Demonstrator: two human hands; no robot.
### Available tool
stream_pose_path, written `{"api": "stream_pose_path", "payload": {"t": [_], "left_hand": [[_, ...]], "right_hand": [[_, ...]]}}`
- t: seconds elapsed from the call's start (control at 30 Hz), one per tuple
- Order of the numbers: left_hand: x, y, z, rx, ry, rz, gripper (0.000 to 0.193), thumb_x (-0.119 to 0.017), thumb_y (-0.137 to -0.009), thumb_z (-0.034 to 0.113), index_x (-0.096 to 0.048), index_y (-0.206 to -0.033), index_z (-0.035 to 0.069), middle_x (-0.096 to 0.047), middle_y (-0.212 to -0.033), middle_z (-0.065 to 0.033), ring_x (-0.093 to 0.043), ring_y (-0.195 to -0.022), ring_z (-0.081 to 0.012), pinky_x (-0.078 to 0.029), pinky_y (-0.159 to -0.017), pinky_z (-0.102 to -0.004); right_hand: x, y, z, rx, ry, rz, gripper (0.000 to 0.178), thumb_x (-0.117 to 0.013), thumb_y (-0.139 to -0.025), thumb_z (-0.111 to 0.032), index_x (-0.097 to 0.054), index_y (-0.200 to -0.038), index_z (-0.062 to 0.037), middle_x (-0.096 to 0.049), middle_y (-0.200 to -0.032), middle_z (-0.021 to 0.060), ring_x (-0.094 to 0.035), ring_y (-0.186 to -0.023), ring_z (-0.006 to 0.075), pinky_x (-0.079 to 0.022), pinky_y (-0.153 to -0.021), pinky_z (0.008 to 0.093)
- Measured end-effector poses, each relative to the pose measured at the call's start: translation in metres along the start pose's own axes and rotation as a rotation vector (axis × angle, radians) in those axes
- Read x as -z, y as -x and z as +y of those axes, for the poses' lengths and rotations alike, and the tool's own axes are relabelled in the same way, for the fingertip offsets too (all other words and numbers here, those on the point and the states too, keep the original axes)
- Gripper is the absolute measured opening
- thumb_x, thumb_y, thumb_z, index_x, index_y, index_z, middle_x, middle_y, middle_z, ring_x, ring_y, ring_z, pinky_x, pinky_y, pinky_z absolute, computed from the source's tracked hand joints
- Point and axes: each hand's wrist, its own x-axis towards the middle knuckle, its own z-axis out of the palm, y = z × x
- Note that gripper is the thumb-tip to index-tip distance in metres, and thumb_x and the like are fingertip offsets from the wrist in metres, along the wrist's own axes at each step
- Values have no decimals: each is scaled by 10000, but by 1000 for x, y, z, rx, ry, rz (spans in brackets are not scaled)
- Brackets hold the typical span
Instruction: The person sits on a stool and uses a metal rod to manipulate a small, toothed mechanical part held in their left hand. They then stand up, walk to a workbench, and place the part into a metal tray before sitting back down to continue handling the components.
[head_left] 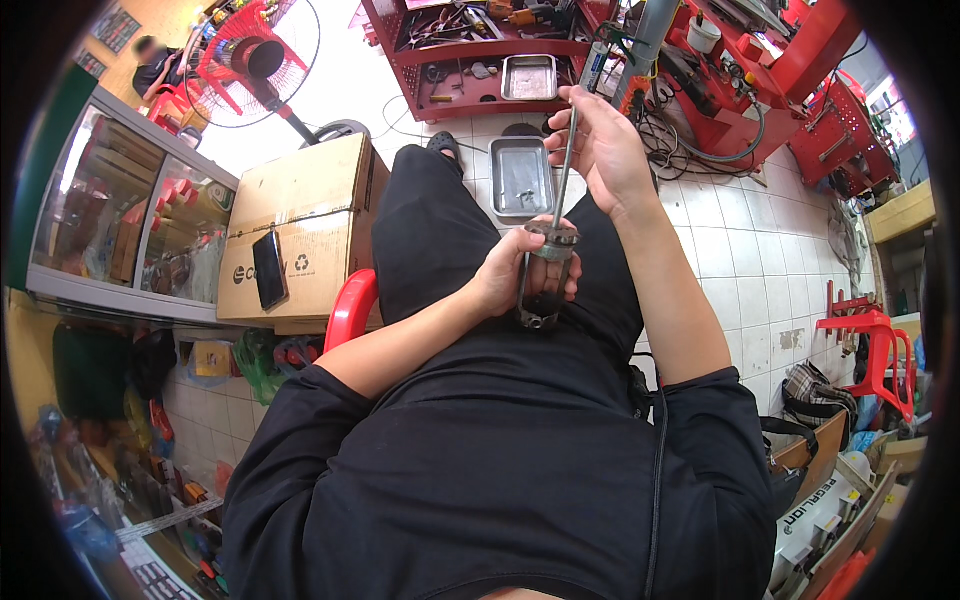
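My left hand (496,275) is wrapped round a dark cylindrical metal part (543,300) with a round collar at its top. The part stands roughly upright between my thighs, close to my lap. From the collar a long thin metal rod (564,185) rises, leaning slightly to the right. Around the rod's upper end are the curled fingers of my right hand (605,145), palm turned to the left. Exactly how the fingertips meet the rod is hard to make out. On the floor beyond my knees lies a shallow metal tray (495,180) with a few small pieces in it.
A red tool cart (400,75) stands ahead, with tools and a second metal tray (529,78). To the left, a phone (270,270) lies on a cardboard box (300,200) beside a fan (250,60). Red machinery (740,130) and a red stool (880,345) are on the right.
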Motion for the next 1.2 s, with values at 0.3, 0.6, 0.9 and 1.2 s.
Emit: {"api": "stream_pose_path", "payload": {"t": [0.3,0.6,0.9,1.2], "left_hand": [[0,1,0,10,14,9,470,-469,-811,338,-424,-1190,64,-579,-917,-204,-607,-761,-306,-499,-737,-416],[0,1,0,9,7,-2,471,-468,-811,343,-423,-1189,65,-580,-913,-204,-607,-762,-305,-496,-739,-414],[-1,-3,-2,-88,-177,-36,402,-611,-823,174,-423,-1162,68,-591,-842,-129,-613,-687,-219,-506,-648,-331],[-5,-3,0,-214,-409,102,451,-678,-785,22,-408,-1143,68,-587,-805,-68,-603,-692,-146,-496,-645,-277]], "right_hand": [[3,-2,1,-7,-47,-12,244,-515,-937,-273,-554,-1033,-52,-612,-816,66,-618,-687,175,-495,-597,321],[1,-1,2,-5,-81,-4,278,-509,-940,-297,-550,-1043,-42,-609,-789,68,-604,-662,187,-488,-592,343],[-3,0,3,162,-140,-59,227,-556,-924,-241,-525,-1024,-40,-597,-769,64,-600,-629,161,-500,-567,304],[-22,19,-8,278,-203,-175,219,-550,-934,-234,-546,-1009,-29,-601,-760,60,-602,-643,153,-494,-588,286]]}}
